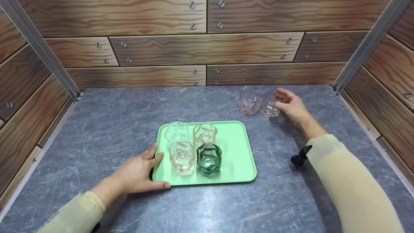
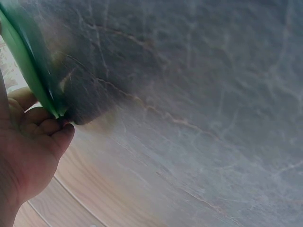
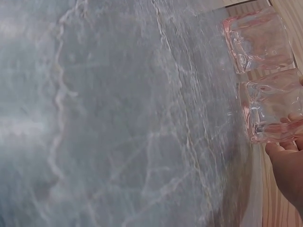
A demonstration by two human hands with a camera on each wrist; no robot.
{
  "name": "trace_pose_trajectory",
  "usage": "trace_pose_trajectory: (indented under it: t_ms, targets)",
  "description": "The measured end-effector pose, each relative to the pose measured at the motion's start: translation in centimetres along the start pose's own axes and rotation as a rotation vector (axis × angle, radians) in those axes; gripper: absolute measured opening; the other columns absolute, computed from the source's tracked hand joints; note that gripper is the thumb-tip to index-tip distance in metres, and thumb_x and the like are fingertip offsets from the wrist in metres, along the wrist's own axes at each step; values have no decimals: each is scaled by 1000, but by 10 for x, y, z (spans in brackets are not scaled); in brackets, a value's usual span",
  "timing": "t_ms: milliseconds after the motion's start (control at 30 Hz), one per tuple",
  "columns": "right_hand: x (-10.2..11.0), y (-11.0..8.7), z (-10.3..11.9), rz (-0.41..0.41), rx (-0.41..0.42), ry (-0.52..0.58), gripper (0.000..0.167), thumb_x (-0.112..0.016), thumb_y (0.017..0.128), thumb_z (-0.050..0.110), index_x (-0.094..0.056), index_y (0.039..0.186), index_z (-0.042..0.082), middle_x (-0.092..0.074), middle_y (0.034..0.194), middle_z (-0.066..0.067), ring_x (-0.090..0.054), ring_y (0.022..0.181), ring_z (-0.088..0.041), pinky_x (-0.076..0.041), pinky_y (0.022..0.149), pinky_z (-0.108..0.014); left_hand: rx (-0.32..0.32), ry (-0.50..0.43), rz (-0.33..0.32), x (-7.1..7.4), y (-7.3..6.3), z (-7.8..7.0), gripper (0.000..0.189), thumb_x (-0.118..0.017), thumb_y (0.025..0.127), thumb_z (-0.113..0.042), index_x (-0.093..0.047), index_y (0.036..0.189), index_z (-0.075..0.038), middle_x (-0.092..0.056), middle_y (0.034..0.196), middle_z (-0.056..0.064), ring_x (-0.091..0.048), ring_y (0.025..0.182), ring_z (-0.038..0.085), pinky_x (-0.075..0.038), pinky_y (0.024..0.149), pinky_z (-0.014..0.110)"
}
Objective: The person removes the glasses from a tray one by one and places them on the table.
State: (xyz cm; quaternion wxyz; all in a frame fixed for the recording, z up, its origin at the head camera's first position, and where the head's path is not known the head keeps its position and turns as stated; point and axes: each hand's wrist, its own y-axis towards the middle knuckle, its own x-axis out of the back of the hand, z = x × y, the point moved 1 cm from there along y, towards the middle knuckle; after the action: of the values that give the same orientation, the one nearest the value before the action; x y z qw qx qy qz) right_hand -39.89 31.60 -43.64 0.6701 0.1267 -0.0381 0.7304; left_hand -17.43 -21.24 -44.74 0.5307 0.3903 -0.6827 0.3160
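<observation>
Ideally, the right hand (image 1: 293, 108), fingers gripping 1 pink glass tumbler (image 1: 268, 110), needed level clearance from its twin (image 1: 249, 104); the left hand (image 1: 137, 171) gripped the green tray (image 1: 237, 158).

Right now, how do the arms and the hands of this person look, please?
The left hand and right hand wear no gloves. The left sleeve and right sleeve are pale yellow. Dark lettering, too small to read, marks the left one; a black attachment shows beside the right.
</observation>
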Motion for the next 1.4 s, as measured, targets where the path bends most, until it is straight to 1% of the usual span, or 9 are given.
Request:
trace_pose_trajectory:
  t_ms: [300,500,600,767,900,1033,1133,1233,1400]
  targets:
    - [7,-5,2,42,-39,-1,78,-63,97,-4,-26,166,-2,-36,166,-28,-38,146,-34,-42,102,-14,-11,-3,-7,-2,-1,-3,116,-60,85,-88,-50,155,3,-34,161,38,-44,144,54,-46,108,66]
    - [14,-11,7,61,-93,58,87,-65,99,-2,-16,170,5,-22,173,-24,-20,159,-36,-34,120,-28,-12,-11,-1,-4,1,-4,115,-61,85,-87,-49,156,3,-33,161,38,-43,144,54,-46,110,65]
    - [20,-14,12,40,-94,101,88,-66,100,-2,-15,171,7,-18,174,-23,-15,161,-37,-30,124,-32,-7,-12,5,-4,1,-4,116,-61,85,-87,-49,156,3,-33,161,38,-43,144,54,-45,110,65]
    - [30,-22,25,-1,-69,87,85,-69,101,3,-21,170,9,-21,174,-22,-20,159,-38,-35,121,-30,-4,-12,11,-5,2,-3,116,-61,84,-88,-49,156,3,-32,161,38,-43,144,54,-45,111,65]
    - [31,-31,43,-33,-8,95,81,-71,100,2,-28,168,7,-32,170,-20,-27,157,-37,-40,118,-28,-8,-6,11,-5,3,-2,117,-61,84,-88,-48,156,4,-32,161,39,-43,144,55,-46,110,65]
    - [18,-42,66,-24,87,167,73,-72,98,-3,-38,163,2,-56,154,-9,-43,149,-33,-47,111,-25,-10,2,5,-4,3,-1,117,-61,84,-87,-48,156,4,-32,160,39,-45,142,56,-47,108,64]
    - [1,-52,80,21,163,199,69,-70,97,-9,-42,159,-3,-65,142,-3,-55,138,-27,-52,105,-25,-11,9,0,-3,2,0,117,-60,84,-88,-48,156,4,-32,160,40,-45,141,57,-48,108,64]
    - [-20,-65,92,88,198,199,69,-68,95,-13,-42,158,-4,-64,145,-12,-62,130,-24,-54,103,-27,-15,12,-3,-2,1,0,117,-59,85,-88,-49,155,4,-32,160,40,-46,141,57,-48,107,64]
    - [-57,-90,107,210,173,165,70,-71,94,-10,-44,158,-1,-56,152,-22,-62,131,-26,-55,104,-33,-14,6,-4,-2,1,0,117,-60,85,-88,-49,155,4,-32,160,40,-45,142,56,-48,107,64]
